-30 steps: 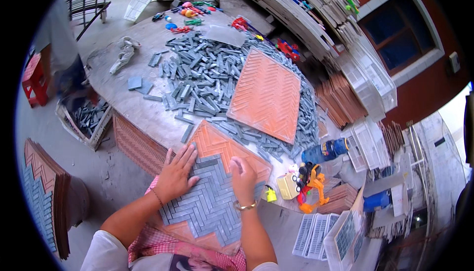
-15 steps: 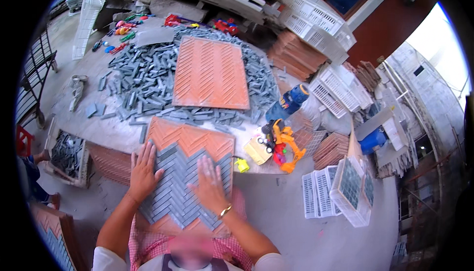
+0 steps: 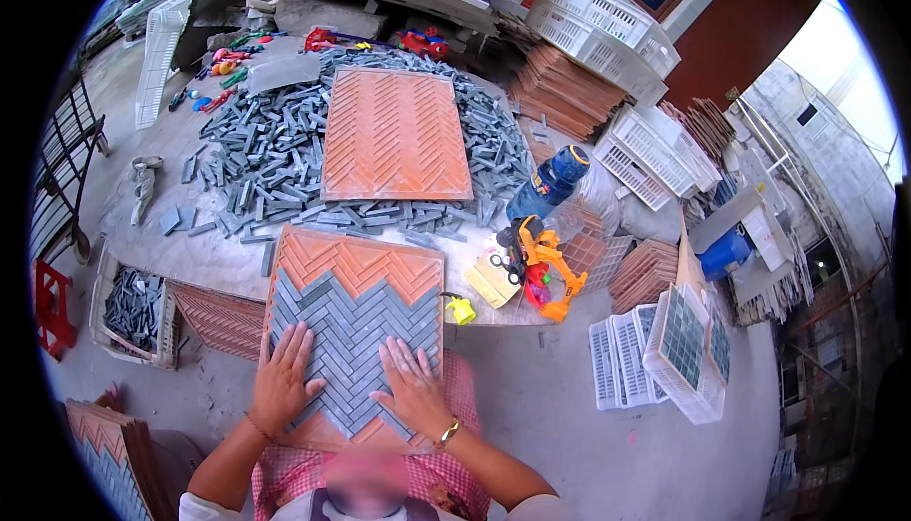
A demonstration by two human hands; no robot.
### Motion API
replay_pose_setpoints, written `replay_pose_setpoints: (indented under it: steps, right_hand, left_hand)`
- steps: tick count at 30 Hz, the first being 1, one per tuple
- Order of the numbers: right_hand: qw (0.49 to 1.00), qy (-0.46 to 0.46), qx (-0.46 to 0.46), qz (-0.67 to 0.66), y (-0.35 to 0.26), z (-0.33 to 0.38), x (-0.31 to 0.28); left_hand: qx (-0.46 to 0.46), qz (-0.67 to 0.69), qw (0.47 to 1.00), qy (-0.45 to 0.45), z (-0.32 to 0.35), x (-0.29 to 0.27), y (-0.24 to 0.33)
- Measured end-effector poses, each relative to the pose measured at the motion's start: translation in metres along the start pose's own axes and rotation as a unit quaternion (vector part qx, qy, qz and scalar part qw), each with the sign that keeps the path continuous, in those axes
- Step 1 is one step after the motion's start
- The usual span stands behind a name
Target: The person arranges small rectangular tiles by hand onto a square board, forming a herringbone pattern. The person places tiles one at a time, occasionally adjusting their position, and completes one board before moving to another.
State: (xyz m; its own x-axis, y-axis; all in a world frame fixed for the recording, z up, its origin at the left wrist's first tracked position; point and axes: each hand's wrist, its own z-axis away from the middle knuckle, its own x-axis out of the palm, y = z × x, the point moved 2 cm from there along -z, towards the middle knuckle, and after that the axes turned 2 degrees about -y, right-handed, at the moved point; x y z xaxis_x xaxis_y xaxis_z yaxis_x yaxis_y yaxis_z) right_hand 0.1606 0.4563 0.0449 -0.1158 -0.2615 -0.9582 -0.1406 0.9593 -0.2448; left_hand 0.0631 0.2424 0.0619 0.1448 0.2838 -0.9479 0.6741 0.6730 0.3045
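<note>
An orange herringbone-patterned tray [image 3: 356, 248] leans from my lap against the table edge. Grey tile strips [image 3: 356, 350] fill its middle in a zigzag, while orange slots show bare at the top and bottom. My left hand [image 3: 286, 379] lies flat on the left part of the strips, fingers together and stretched out. My right hand [image 3: 412, 386] rests flat on the right part, fingers slightly spread, a gold bracelet at its wrist. Neither hand grips anything.
Loose grey strips [image 3: 251, 165] heap on the table around another orange tray [image 3: 394, 132]. A blue bottle [image 3: 548, 182], a toy excavator [image 3: 546, 260] and a yellow toy [image 3: 461, 309] stand right. White crates [image 3: 622, 360] sit on the floor; a crate of strips [image 3: 133, 307] is at left.
Both hands have slid down the tray toward me, the left one further than the right. The person at the far left is mostly out of view now.
</note>
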Motion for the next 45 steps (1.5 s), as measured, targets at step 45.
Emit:
replay_pose_setpoints:
  steps: [45]
  right_hand:
    - [0.88, 0.181, 0.13, -0.42, 0.049, -0.082, -0.07]
  left_hand:
    - [0.029, 0.105, 0.992, -0.065, 0.101, -0.005, 0.002]
